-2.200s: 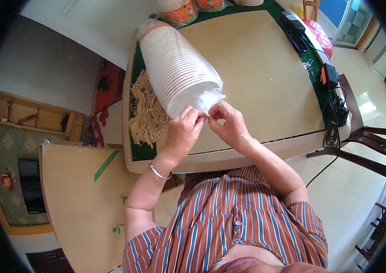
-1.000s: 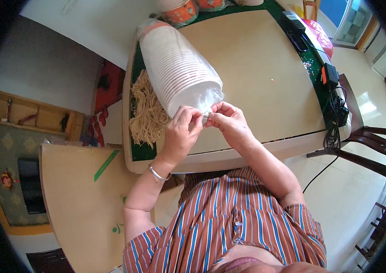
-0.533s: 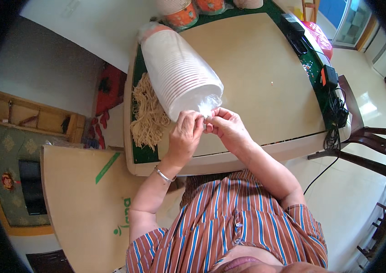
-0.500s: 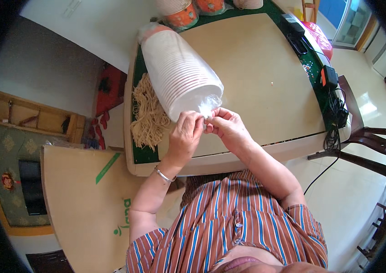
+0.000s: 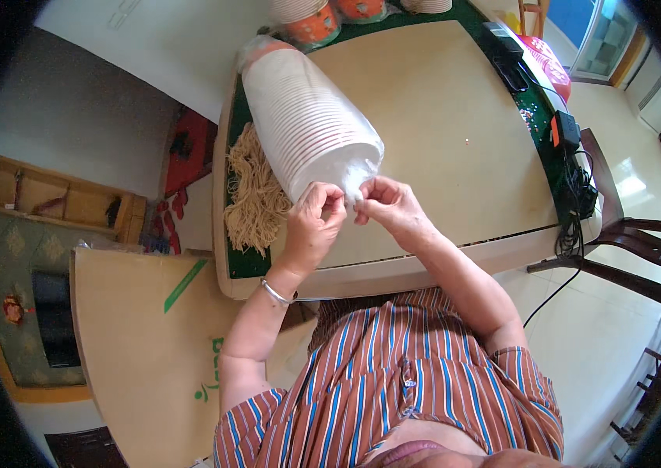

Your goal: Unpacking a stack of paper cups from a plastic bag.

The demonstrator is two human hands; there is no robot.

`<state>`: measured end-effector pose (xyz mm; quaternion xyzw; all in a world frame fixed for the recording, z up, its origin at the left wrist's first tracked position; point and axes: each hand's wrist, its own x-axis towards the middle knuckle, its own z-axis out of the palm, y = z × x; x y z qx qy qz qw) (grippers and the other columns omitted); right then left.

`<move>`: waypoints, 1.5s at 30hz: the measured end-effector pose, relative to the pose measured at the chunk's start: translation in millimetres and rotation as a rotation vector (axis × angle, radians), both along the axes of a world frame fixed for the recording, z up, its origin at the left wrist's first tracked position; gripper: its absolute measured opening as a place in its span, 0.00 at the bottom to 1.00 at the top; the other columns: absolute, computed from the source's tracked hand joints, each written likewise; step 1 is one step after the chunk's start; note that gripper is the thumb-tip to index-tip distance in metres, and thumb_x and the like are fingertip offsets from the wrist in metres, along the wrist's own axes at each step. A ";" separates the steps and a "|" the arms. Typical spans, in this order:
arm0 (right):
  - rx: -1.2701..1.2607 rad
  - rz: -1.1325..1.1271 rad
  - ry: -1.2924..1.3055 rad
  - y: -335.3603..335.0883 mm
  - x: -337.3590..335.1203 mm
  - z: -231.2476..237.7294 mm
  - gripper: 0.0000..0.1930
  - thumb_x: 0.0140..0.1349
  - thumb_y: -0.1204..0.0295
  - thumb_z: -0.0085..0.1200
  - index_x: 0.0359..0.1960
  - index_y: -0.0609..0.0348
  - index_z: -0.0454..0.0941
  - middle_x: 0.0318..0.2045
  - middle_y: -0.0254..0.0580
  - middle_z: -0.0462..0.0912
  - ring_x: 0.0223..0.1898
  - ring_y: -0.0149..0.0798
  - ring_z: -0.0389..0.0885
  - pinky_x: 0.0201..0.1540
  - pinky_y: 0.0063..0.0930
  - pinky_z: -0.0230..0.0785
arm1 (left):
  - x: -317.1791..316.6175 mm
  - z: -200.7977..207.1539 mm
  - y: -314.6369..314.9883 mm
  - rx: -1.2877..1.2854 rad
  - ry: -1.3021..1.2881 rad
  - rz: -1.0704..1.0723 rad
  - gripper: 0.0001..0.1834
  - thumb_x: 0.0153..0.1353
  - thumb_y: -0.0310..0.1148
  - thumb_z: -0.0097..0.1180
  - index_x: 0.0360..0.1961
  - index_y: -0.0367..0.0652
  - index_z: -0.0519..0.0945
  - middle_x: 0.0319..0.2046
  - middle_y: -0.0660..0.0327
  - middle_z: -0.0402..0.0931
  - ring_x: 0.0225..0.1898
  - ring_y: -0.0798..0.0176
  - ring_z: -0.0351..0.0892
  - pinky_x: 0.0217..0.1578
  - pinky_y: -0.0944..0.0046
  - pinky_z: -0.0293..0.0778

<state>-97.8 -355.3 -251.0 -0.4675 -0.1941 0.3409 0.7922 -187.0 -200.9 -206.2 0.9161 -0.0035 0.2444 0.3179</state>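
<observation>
A long stack of white paper tubs (image 5: pixel 311 117) lies on its side on the table, wrapped in a clear plastic bag (image 5: pixel 358 170). Its near open end faces me, and there the bag is gathered into a crumpled tuft. My left hand (image 5: pixel 316 222) pinches at the left side of this tuft, thumb against fingers. On the other side, my right hand (image 5: pixel 394 209) is closed in a pinch on the bag's end. The exact bit of film between the fingertips is too small to see. Beside the stack, left of it, lies a bundle of beige cotton strings (image 5: pixel 254 195).
Orange patterned tubs (image 5: pixel 311 27) stand at the table's far edge. Black adapters (image 5: pixel 564 132) and bundled cables (image 5: pixel 576 187) lie along the right edge. A large cardboard sheet (image 5: pixel 143 343) leans at left; a dark wooden chair (image 5: pixel 642 242) stands at right.
My fingertips have drawn slightly apart at the gathered bag end, the left hand moving a little left and the right hand turning slightly. The wrapped stack stays in place.
</observation>
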 end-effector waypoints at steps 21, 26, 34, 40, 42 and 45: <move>-0.137 0.059 -0.122 -3.9 8.3 -1.3 0.04 0.62 0.78 0.59 0.37 0.64 0.78 0.31 0.33 0.81 0.31 0.26 0.81 0.39 0.25 0.79 | 0.2 -4.8 -6.9 -0.041 -0.075 0.008 0.08 0.57 0.19 0.62 0.37 0.39 0.78 0.34 0.58 0.80 0.34 0.60 0.83 0.36 0.63 0.80; -0.093 0.001 0.008 0.5 10.3 -11.2 0.06 0.64 0.76 0.60 0.37 0.64 0.77 0.31 0.34 0.81 0.30 0.27 0.81 0.38 0.25 0.80 | 2.0 -9.6 -6.5 -0.081 -0.019 0.045 0.06 0.58 0.21 0.64 0.35 0.40 0.79 0.31 0.60 0.81 0.30 0.65 0.83 0.34 0.64 0.80; 0.114 -0.031 0.467 4.1 -20.6 -8.4 0.07 0.70 0.71 0.58 0.41 0.62 0.77 0.31 0.34 0.81 0.30 0.27 0.81 0.36 0.28 0.82 | 2.0 -7.2 -17.9 -0.144 -0.034 0.151 0.06 0.61 0.21 0.62 0.37 0.40 0.77 0.31 0.58 0.81 0.29 0.62 0.84 0.33 0.62 0.80; 0.097 -0.069 0.538 7.2 -24.0 -6.2 0.07 0.71 0.70 0.58 0.41 0.61 0.78 0.30 0.32 0.81 0.28 0.26 0.80 0.35 0.26 0.81 | 2.6 -18.1 -18.1 0.105 -0.146 0.126 0.08 0.61 0.21 0.62 0.37 0.40 0.75 0.35 0.56 0.79 0.34 0.54 0.83 0.36 0.58 0.79; 0.183 0.028 0.623 6.1 -22.9 -15.0 0.08 0.71 0.69 0.58 0.40 0.60 0.78 0.29 0.31 0.81 0.28 0.26 0.80 0.34 0.27 0.80 | 1.0 -22.1 -18.4 0.136 -0.150 0.125 0.08 0.61 0.22 0.62 0.38 0.41 0.75 0.36 0.55 0.78 0.35 0.52 0.83 0.36 0.57 0.79; 0.183 0.010 0.652 7.6 -23.6 -15.8 0.08 0.70 0.68 0.59 0.40 0.60 0.78 0.28 0.31 0.80 0.27 0.25 0.78 0.32 0.25 0.78 | 0.6 -23.0 -19.4 0.188 -0.157 0.116 0.10 0.60 0.22 0.63 0.39 0.41 0.74 0.37 0.56 0.77 0.36 0.51 0.82 0.36 0.56 0.78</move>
